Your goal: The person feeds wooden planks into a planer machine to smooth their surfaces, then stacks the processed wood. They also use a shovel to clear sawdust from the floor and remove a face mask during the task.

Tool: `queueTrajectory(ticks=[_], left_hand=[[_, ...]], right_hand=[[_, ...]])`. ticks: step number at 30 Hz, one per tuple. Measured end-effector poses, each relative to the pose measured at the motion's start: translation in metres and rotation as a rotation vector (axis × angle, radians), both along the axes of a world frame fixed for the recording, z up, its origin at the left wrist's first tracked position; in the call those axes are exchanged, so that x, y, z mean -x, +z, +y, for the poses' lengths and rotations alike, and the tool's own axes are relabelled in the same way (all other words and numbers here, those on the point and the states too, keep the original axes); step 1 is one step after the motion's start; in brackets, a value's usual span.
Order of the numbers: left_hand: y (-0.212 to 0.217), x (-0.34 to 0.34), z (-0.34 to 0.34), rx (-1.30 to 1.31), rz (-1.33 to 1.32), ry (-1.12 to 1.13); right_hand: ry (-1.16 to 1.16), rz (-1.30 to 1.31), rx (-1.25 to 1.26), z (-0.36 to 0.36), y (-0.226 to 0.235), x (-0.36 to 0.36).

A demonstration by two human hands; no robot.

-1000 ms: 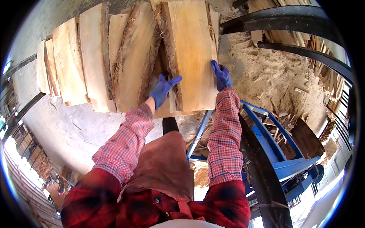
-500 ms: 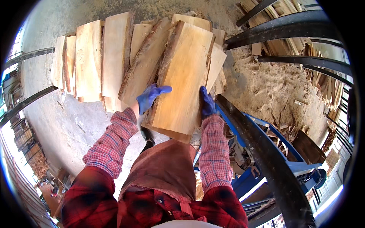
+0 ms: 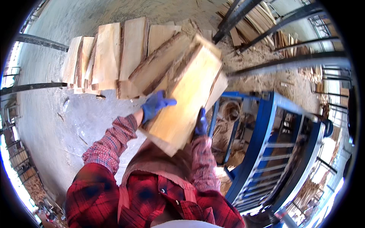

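Note:
A wide, pale wooden board (image 3: 188, 93) with rough bark edges slants in front of my apron, its near end close to my body. My left hand (image 3: 155, 106), in a blue glove, grips its left edge with the thumb laid over the top face. My right hand (image 3: 202, 122), gloved the same, is closed on the right edge. More wood shows under and beside the held board; whether my hands hold any of it I cannot tell. Just beyond lies a bark-edged plank (image 3: 159, 64), slanting.
A row of boards (image 3: 107, 57) lies overlapping at the far left. On my right stands a blue metal frame with rollers (image 3: 272, 163). Dark metal bars (image 3: 292, 62) cross the right side, with sawdust and stacked wood strips (image 3: 253, 22) behind them.
My view has swung to the right, bringing the blue roller frame more fully into sight. The board, still in both hands, is tilted more and its near end sits lower in the picture.

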State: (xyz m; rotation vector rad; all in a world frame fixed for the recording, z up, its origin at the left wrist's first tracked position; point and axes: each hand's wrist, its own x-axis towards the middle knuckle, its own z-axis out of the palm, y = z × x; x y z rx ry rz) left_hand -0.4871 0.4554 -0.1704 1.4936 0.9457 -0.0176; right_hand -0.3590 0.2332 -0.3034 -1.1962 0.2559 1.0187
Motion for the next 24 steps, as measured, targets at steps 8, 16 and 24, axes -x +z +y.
queueTrajectory(ticks=[8, 16, 24], left_hand=[[0.145, 0.147, -0.088, 0.339, -0.416, -0.035], [0.137, 0.136, -0.172, 0.203, -0.411, -0.025], [0.194, -0.061, -0.271, 0.091, -0.363, -0.322]], right_hand=[[-0.006, -0.262, -0.145, -0.073, 0.182, 0.089], [-0.031, -0.36, 0.038, -0.141, 0.257, 0.119], [-0.4, -0.478, -0.243, -0.273, 0.313, -0.009]])
